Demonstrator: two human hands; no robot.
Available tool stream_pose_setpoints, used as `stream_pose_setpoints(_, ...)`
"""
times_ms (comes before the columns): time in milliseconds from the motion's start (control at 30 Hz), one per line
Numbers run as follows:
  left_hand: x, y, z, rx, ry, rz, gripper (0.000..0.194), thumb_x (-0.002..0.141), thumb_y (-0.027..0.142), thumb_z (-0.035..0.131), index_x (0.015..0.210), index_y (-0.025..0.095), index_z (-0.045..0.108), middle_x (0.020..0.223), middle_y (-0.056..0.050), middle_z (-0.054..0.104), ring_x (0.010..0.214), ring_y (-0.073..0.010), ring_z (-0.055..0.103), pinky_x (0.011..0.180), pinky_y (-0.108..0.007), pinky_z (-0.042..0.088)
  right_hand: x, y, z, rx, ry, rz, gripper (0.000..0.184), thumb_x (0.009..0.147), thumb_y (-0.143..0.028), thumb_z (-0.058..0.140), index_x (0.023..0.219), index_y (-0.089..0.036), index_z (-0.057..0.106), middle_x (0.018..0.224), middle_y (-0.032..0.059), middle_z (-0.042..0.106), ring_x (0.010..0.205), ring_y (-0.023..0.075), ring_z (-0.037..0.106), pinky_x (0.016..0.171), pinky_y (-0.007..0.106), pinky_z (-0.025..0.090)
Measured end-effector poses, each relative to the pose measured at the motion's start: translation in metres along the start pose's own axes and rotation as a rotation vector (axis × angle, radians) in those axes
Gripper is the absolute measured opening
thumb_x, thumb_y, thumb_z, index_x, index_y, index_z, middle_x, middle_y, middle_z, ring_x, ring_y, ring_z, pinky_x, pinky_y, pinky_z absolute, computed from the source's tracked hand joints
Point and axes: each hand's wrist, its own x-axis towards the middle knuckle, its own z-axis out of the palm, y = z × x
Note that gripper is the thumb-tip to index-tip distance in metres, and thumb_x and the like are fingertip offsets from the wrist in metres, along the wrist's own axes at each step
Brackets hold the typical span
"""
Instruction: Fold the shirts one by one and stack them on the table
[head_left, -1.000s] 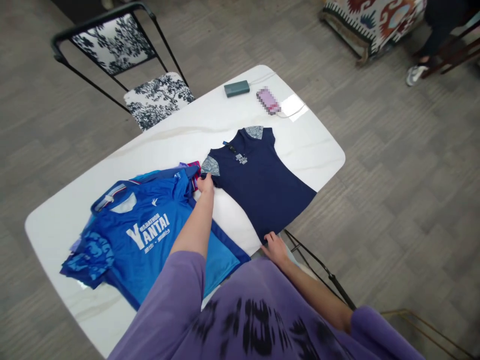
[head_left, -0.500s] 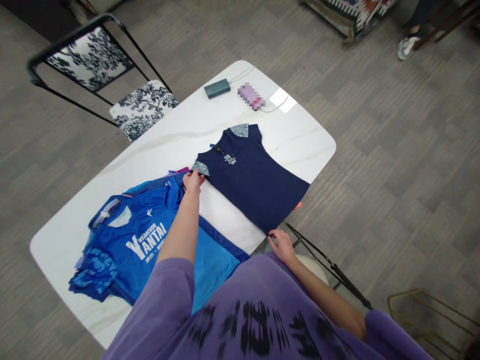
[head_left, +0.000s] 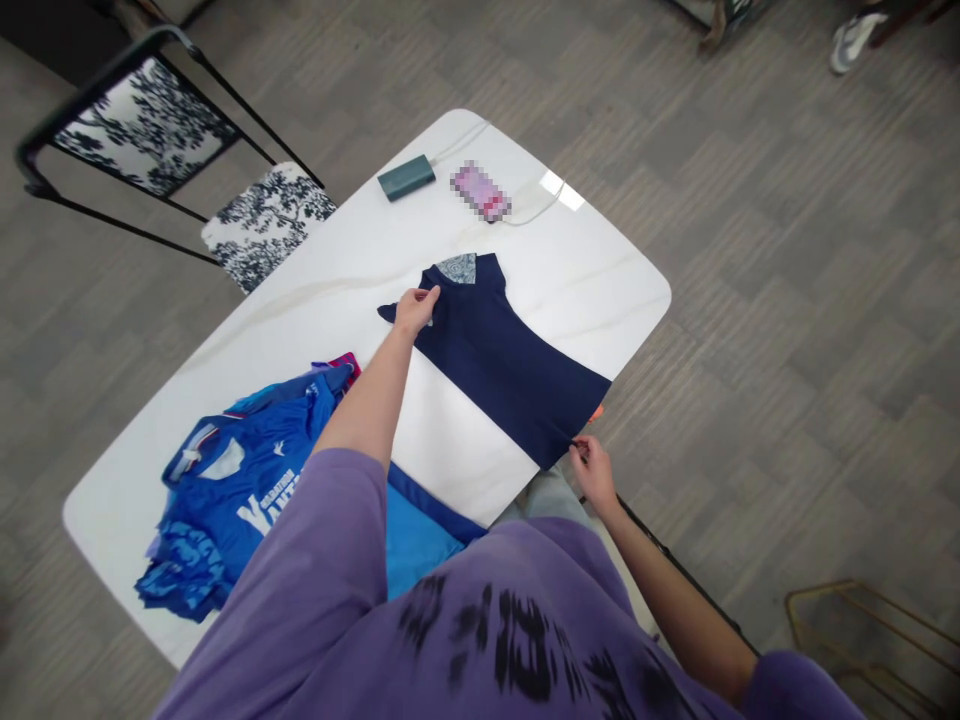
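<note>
A navy T-shirt [head_left: 495,350] with patterned grey shoulder patches lies on the white marbled table [head_left: 315,290]. My left hand [head_left: 417,308] is closed on its near shoulder, which is folded inward over the neckline. At the hem, my right hand [head_left: 592,468] pinches the fabric at the table's edge. The near long side of the shirt now lies doubled over toward its middle. To the left, a blue printed jersey [head_left: 277,440] rests on other garments, partly covered by my left arm.
A dark green power bank [head_left: 406,177] and a blurred pink phone [head_left: 481,192] with cables sit at the far end of the table. A black-framed chair [head_left: 262,215] stands at the left. A gold metal frame [head_left: 817,590] stands lower right, and a person's shoe [head_left: 855,42] shows top right.
My left hand has carried the near shoulder inward across the shirt. My right hand has moved the near hem corner right along the edge. The view has shifted slightly.
</note>
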Motion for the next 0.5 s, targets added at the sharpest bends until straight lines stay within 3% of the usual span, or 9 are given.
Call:
stream_pose_setpoints(100,-0.013,-0.015,0.008,0.231,0.022,0.235,0.026,0.099,0.039,0.082,0.120,0.023,0.077,0.140,-0.019,0.076,0.148,-0.0376,0.064,0.132,-0.053,0.050,0.014,0.000,0.005,-0.105,0.061,-0.052,0.041,0.106,-0.049,0.059,0.135,-0.022,0.069,0.131,0.0157,0.075,0.116,0.0316,0.068,0.113,0.052,0.055)
stream_pose_setpoints(233,-0.046,-0.044,0.008,0.468,-0.034,0.394,0.069,0.097,0.046,0.083,0.161,0.026,0.069,0.184,-0.021,0.046,0.176,-0.0468,0.034,0.148,-0.066,0.021,0.008,-0.011,0.021,-0.222,-0.129,-0.230,0.039,0.111,-0.042,0.060,0.143,-0.024,0.071,0.139,0.0162,0.073,0.129,0.0351,0.066,0.112,0.050,0.054)
stream_pose_setpoints(367,-0.056,-0.058,0.003,0.615,-0.208,0.407,0.108,0.089,0.064,0.091,0.182,0.027,0.051,0.194,-0.020,0.032,0.184,-0.0500,0.014,0.148,-0.072,0.008,0.001,-0.017,0.038,-0.306,-0.267,-0.279,0.052,0.111,-0.035,0.063,0.162,-0.029,0.065,0.147,0.0162,0.070,0.126,0.0361,0.068,0.108,0.050,0.056)
stream_pose_setpoints(500,-0.042,-0.055,-0.003,0.657,-0.279,0.450,0.124,0.082,0.073,0.094,0.186,0.027,0.045,0.196,-0.021,0.028,0.185,-0.0517,0.008,0.147,-0.074,0.008,0.003,-0.012,0.046,-0.365,-0.288,-0.268,0.058,0.109,-0.030,0.065,0.167,-0.035,0.062,0.146,0.0146,0.069,0.119,0.0345,0.069,0.106,0.049,0.056)
